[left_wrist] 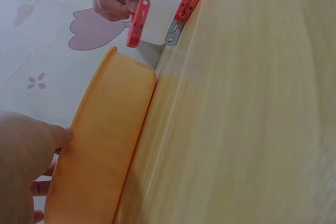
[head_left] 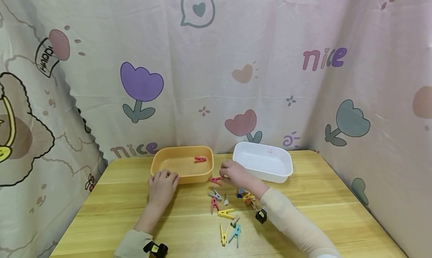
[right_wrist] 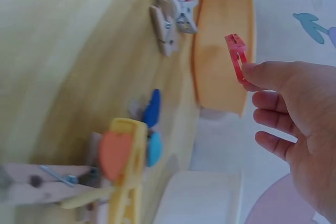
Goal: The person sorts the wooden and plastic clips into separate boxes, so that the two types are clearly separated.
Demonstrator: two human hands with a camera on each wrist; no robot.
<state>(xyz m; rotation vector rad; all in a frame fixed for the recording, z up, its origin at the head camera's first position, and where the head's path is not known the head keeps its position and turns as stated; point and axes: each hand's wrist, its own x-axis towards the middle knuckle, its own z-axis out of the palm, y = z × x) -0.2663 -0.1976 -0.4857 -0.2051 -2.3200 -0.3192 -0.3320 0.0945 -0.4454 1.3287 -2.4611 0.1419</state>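
Right hand [head_left: 237,174] pinches a red clothespin [head_left: 216,180] between thumb and fingers just off the right front corner of an orange tub [head_left: 194,179], while the left hand [head_left: 162,188] grips that tub's near rim. Another red peg [head_left: 200,159] lies inside; more clips, among them a yellow clothespin [head_left: 226,213] and a light-blue clothespin [head_left: 235,233], are scattered across the wooden table [head_left: 101,213], a white tub [head_left: 270,175] standing to the right. To this onlooker, a slack pinch could let the peg fall to the tabletop, and a careless tug on the rim could skew the orange tub. "Nice" reads twice on the patterned curtain [head_left: 209,44]; a slanted word [head_left: 47,60] at far left is unclear, and no brand is legible on tubs or clips.
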